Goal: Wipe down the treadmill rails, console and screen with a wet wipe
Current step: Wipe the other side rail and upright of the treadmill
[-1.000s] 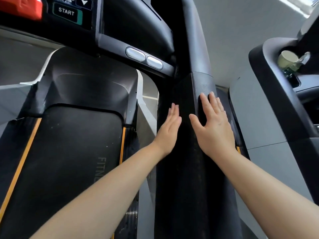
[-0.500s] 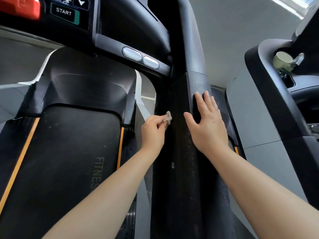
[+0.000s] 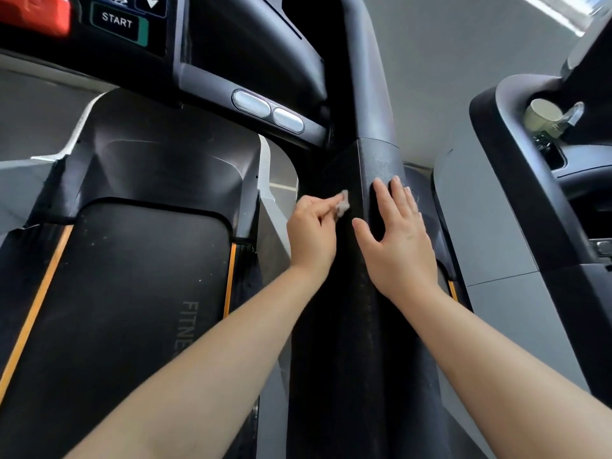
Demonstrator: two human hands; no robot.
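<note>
My left hand (image 3: 311,233) pinches small wad of wipe (image 3: 342,203) against rail (image 3: 347,326), frame centre. My right hand (image 3: 399,240) flat, fingers straight, steadying rail. Advice: unfold wipe, press flat, long overlapping strokes.

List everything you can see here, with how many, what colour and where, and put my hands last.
rail: one, black, centre, running up to the console
wet wipe: one small whitish wad, pinched against the rail's left face
START button: one, black with white lettering, top left on the console
red tab: one, top left corner
oval pads: two, silver, on the bar under the console
belt: one, black, orange edge stripes, lower left
cup: one, pale, in the neighbouring machine's holder, upper right
left hand: pinches the wipe
right hand: flat on the rail's right face
</note>
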